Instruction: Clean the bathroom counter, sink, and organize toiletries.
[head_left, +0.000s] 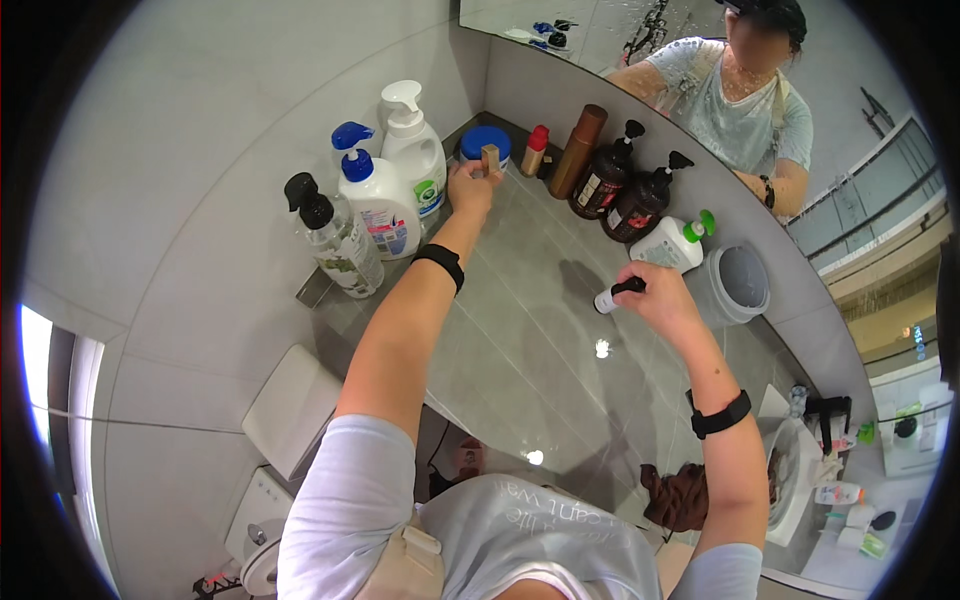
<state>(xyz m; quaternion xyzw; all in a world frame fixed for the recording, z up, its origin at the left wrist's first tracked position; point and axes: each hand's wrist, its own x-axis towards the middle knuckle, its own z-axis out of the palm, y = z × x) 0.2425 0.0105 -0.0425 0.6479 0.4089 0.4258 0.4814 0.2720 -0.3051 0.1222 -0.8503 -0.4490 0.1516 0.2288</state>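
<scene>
My left hand is at the counter's back corner, its fingers closed on a small tan box in front of a blue-lidded jar. My right hand grips the black top of a small white bottle over the grey tiled counter. Near the right hand stand a white pump bottle with a green top and a grey translucent plastic container. A small red-capped bottle stands right of the left hand, beside a brown cylindrical bottle.
Large white pump bottles and a clear spray bottle line the left wall. Two dark pump bottles stand below the mirror. A brown cloth lies near the white washbasin. A toilet is at lower left.
</scene>
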